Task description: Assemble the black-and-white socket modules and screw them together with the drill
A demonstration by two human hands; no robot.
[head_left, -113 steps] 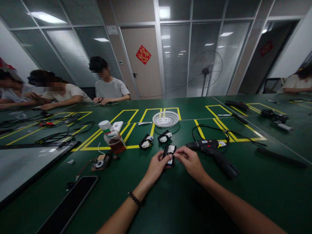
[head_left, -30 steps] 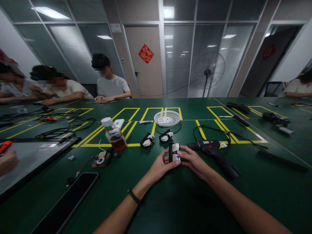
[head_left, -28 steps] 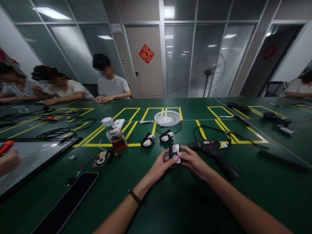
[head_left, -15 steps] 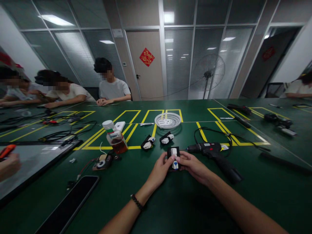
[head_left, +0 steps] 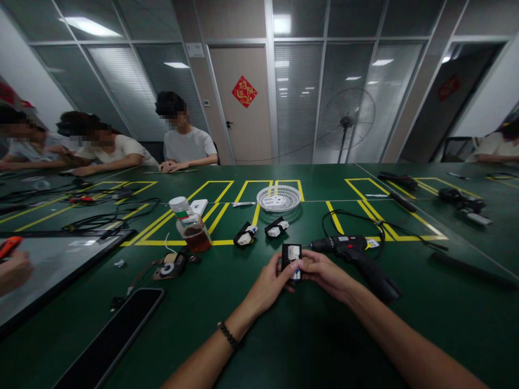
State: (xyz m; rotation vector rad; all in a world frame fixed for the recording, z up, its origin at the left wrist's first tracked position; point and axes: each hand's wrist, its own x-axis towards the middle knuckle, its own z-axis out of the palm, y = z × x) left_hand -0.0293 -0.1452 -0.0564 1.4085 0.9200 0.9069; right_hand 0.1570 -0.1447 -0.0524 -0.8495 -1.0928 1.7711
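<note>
**A:** What have the fingers (head_left: 307,262) got?

**B:** Both sets are closed on one small black part (head_left: 291,253) with a white insert. The left hand (head_left: 267,283) pinches its left edge and the right hand (head_left: 324,273) its right. It sits upright between them, low over the bench (head_left: 284,335) and straight ahead of the person.

**A:** What's close by?

**B:** A black drill (head_left: 353,249) lies just beside the right hand, with its cord looping behind. Two similar black-and-white pieces (head_left: 244,236) lie a little further off, then a white grille (head_left: 279,198) and a bottle (head_left: 190,227).

**A:** What could go wrong?

**B:** I think the hold is only a fingertip pinch. Uneven pressure could twist the part free or pop the insert loose. A wide right elbow could also knock the drill.
</note>
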